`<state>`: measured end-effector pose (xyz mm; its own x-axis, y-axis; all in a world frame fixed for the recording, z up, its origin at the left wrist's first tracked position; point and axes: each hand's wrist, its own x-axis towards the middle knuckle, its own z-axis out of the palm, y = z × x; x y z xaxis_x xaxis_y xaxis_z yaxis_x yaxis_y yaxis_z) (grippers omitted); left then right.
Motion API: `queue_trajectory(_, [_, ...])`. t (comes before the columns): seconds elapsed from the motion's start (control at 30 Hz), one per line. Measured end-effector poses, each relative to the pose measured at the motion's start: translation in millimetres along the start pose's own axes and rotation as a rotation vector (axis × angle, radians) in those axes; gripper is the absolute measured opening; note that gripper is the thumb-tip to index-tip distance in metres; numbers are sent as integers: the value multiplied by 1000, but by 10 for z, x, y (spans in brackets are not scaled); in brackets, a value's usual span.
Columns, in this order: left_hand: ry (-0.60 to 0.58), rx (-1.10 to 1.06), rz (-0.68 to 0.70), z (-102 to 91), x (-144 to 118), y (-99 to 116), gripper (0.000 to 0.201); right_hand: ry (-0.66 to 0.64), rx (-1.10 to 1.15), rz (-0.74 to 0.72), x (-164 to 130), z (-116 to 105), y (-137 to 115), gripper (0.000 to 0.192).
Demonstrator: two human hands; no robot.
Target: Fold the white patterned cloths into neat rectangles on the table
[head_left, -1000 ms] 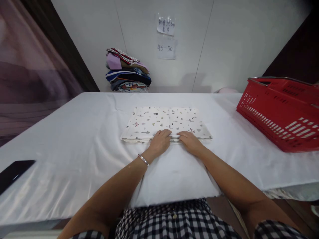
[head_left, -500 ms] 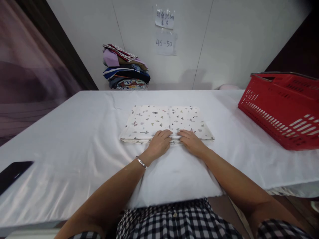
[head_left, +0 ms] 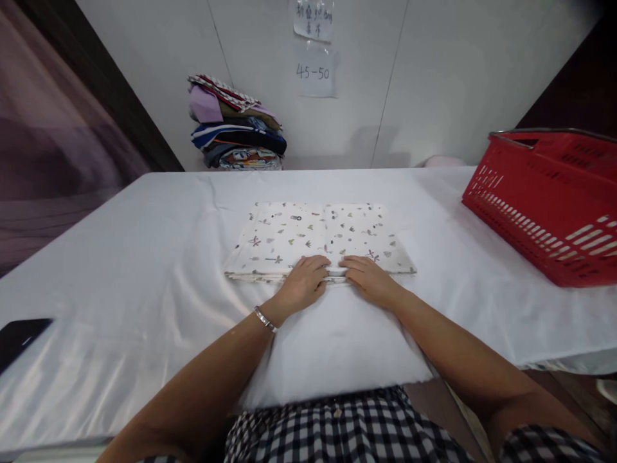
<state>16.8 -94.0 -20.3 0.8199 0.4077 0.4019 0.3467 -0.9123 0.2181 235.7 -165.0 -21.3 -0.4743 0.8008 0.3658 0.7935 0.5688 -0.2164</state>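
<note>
Patterned cloth (head_left: 318,236), folded into a flat rectangle, is lying at the middle of the white-covered surface (head_left: 144,270), just ahead of the person. Compared with the frames of a second ago, the cloth is showing no change of shape or place against the surface; only the view is drifting, so that wall and basket are sitting slightly differently in frame. Both hands are remaining on the near edge, which suggests the fold is being held or pressed rather than opened.

Left hand (head_left: 301,283) and right hand (head_left: 369,280) are resting side by side at the middle of that near edge, fingertips nearly meeting. Fingers of each hand are curled close together over the stacked layers; whether they are pinching the edge or merely pressing it cannot be told.

Long axis of the cloth is running left to right across the person's view, with short sides facing left and right; a centre crease is running away from the hands.

Red basket (head_left: 549,212) is standing well apart to the right; a stack of folded fabrics (head_left: 236,128) is sitting against the far wall.
</note>
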Motion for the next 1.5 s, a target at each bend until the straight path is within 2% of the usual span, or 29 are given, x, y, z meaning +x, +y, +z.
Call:
queue_trajectory(0.23, [-43, -62, -19, -19, -11, -5, 6, -16, 38, -14, 10, -5, 13, 22])
queue_trajectory(0.4, [-50, -39, -26, 4, -21, -37, 11, 30, 50, -9, 18, -40, -21, 23])
queue_trajectory(0.6, [-41, -25, -21, 14, -35, -49, 17, -48, 40, -1, -15, -19, -19, 23])
queue_trajectory(0.83, [-29, 6, 12, 50, -16, -19, 16, -39, 50, 7, -12, -25, 0, 19])
queue_trajectory(1.07, [10, 45, 73, 75, 33, -23, 17, 27, -85, 58, -51, 48, -88, 20])
queue_trajectory(1.2, [31, 29, 83, 86, 32, -40, 18, 94, -118, 106, -214, -23, -111, 21])
queue_trajectory(1.27, [44, 26, 85, 95, 25, -50, 19, 193, -102, 162, -367, -100, -66, 20])
queue_trajectory(1.33, [56, 24, 85, 102, 20, -57, 20, 346, -77, 278, -561, -181, 16, 19])
queue_trajectory(1.43, [60, 23, 93, 110, 21, -62, 20, 554, -5, 558, -849, -279, 166, 19])
queue_trajectory(1.5, [55, 30, 104, 111, 26, -63, 19, 586, 90, 784, -977, -330, 248, 24])
